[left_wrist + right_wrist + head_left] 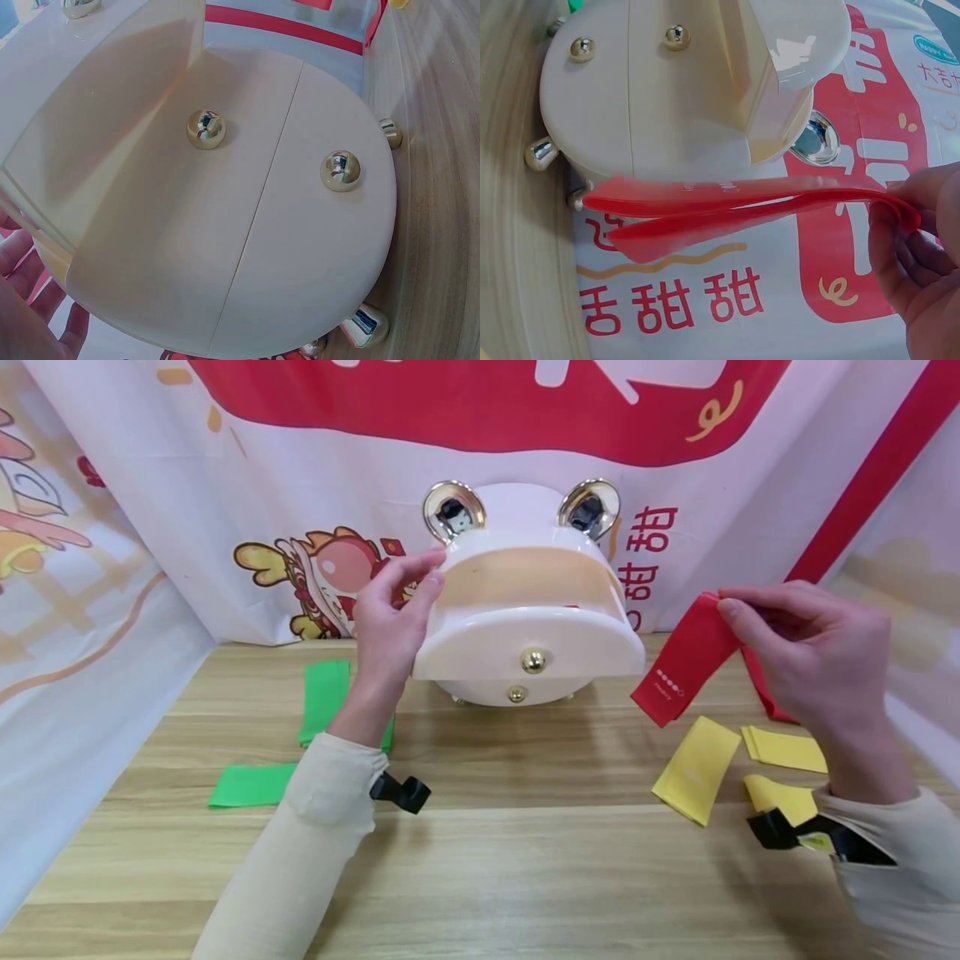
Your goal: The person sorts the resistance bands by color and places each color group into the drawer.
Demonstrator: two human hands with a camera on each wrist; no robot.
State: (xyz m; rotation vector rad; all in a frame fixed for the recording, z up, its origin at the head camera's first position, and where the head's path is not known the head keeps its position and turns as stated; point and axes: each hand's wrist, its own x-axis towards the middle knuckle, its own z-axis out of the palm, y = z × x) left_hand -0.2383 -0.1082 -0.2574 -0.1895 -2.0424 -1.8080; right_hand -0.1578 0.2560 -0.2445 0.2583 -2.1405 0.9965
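A white rounded cabinet [480, 652] with gold knobs and two shiny round eyes or ears stands at the back of the table. Its upper compartment [525, 578] gapes, and a small bit of red shows at the front rim. My left hand [393, 618] touches the cabinet's left side near the opening, fingers fairly straight; in the left wrist view those fingers [46, 296] lie along the edge. To the right, my right hand [817, 652] pinches one end of a folded red resistance band [686, 660]. In the right wrist view, its two layers [727, 199] hang slightly apart.
Green bands [326, 693] lie at the left, partly behind my left forearm. Several yellow bands [697, 768] are on the right, one partly hidden by the right wrist. Another red strip [765, 685] is behind my right hand. A printed cloth [337, 435] hangs behind the cabinet.
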